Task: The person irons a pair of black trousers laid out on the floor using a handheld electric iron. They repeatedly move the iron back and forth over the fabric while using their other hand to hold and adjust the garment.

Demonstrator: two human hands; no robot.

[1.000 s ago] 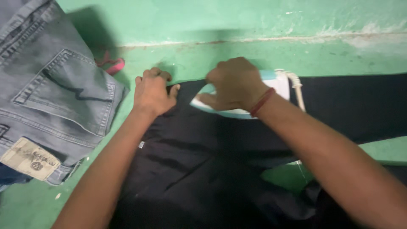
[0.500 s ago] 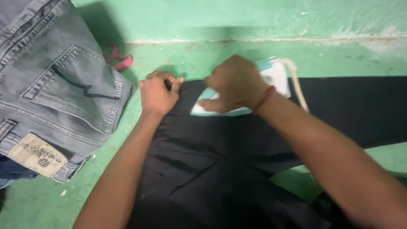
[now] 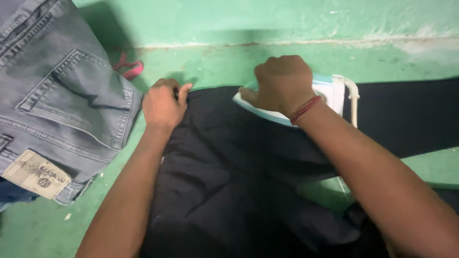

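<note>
A black garment [image 3: 229, 172] lies spread flat on a green surface [image 3: 229, 62]. My right hand [image 3: 282, 81] grips the handle of a white and light-blue clothes iron [image 3: 325, 95] that rests on the garment's far edge. A red thread band circles that wrist. My left hand [image 3: 162, 105] pinches the garment's upper left corner between thumb and fingers and holds it down. The iron's white cord [image 3: 353, 100] runs off its back end toward me.
A pair of grey jeans [image 3: 57, 100] with a tan label patch lies at the left, overlapping the green surface. A small pink object [image 3: 131, 69] pokes out from behind the jeans. A painted green wall rises at the far edge.
My right hand has slid the iron a little to the right along the garment's far edge. My left hand stays pinched on the corner.
</note>
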